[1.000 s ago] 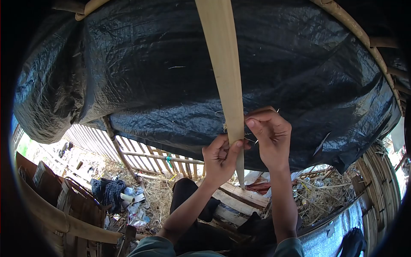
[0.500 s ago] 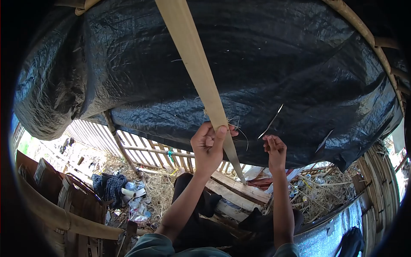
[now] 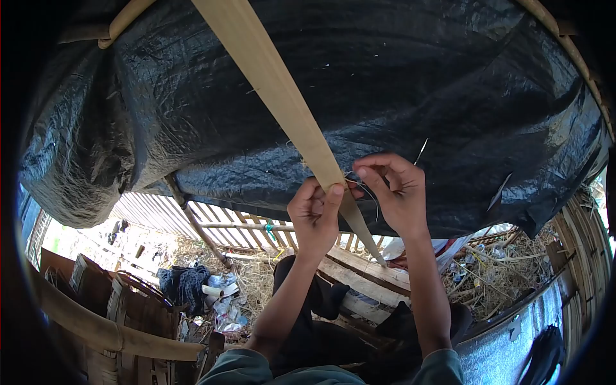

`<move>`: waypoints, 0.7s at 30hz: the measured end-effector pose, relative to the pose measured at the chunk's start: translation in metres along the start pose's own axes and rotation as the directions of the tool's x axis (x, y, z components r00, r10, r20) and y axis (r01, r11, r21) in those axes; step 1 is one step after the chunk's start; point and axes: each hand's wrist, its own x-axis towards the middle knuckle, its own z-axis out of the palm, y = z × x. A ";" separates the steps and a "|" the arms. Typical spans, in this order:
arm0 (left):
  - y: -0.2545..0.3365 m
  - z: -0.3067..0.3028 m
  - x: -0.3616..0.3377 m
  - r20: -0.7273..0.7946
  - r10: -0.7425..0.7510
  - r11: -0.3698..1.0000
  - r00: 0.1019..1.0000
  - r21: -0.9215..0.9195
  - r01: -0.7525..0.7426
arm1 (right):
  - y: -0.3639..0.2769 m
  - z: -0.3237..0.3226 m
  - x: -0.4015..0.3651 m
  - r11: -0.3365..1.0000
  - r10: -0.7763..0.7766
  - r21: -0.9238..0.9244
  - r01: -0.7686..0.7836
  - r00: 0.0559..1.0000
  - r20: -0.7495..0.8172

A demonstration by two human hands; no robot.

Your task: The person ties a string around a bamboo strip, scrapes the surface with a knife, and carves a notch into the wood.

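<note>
Found a black plastic sheet (image 3: 436,83) spread across the background, creased along its lower edge. Noted a slatted fence (image 3: 154,213) below the sheet's lower left edge. Logged a pale flat strip (image 3: 276,83) slanting in front of the sheet, from the top of view down past the lower edge to a tapered tip. Saw wooden planks (image 3: 372,290) just below the tip in view, and a dark cloth bundle (image 3: 184,285) farther left. Found the left hand (image 3: 311,218) grasping the strip near its narrow end, with thumb on the front face and fingers behind. Observed the right hand (image 3: 401,196) just beside the strip's right edge, with thumb and forefinger close together at a thin strand (image 3: 377,204). Cannot tell whether held or free.
</note>
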 end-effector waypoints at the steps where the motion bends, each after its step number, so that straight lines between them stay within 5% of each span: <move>1: 0.000 0.001 0.000 0.006 -0.018 1.000 1.000 0.002 0.018 | 0.000 0.001 0.000 1.000 -0.008 0.024 0.009 1.000 -0.010; 2: 0.001 0.001 -0.001 0.010 -0.036 0.999 0.999 0.004 0.036 | 0.000 0.003 0.000 0.999 -0.015 0.048 0.016 1.000 -0.020; 5: -0.002 0.001 0.003 -0.019 0.015 0.999 1.000 0.042 -0.015 | 0.001 0.002 -0.006 0.951 -0.162 -0.271 0.151 0.987 -0.019; 8: -0.008 -0.004 0.004 -0.050 -0.015 0.979 0.999 0.201 0.025 | -0.003 0.004 -0.022 0.763 -0.390 -0.520 0.384 0.915 0.102; 11: -0.004 0.004 0.005 -0.050 -0.032 0.999 0.998 0.021 0.033 | 0.001 -0.004 -0.034 0.785 -0.373 -0.509 0.352 0.926 0.065; 17: -0.008 0.008 0.002 0.030 0.021 1.000 0.999 -0.015 -0.020 | 0.000 -0.010 -0.041 0.953 -0.062 -0.296 0.056 0.998 -0.011; 21: -0.001 0.012 -0.002 0.050 0.004 0.999 0.999 -0.034 -0.002 | -0.009 -0.013 -0.031 0.970 -0.072 0.235 0.067 0.997 0.014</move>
